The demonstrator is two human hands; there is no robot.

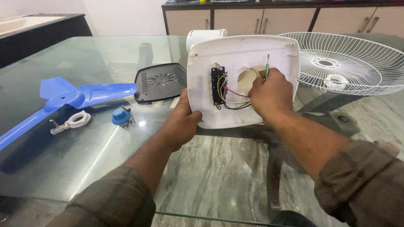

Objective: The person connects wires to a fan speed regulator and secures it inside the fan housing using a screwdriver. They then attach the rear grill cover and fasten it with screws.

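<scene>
A white fan base (202, 84) stands tilted on its edge on the glass table (84, 159), its open underside facing me. A black switch block (217, 86) with coloured wires (231, 98) sits inside, beside a round hole. My left hand (183, 120) grips the base's lower left edge. My right hand (271, 94) is closed around a thin green-handled screwdriver (267, 63) whose handle sticks up above the fist, over the wires.
A blue fan blade (71, 98) lies at the left, with a white ring nut (73, 121), a blue cap (120, 115) and small screws. A black vented cover plate (160, 82) lies behind. A white wire fan guard (345, 63) rests at the right. Cabinets stand beyond.
</scene>
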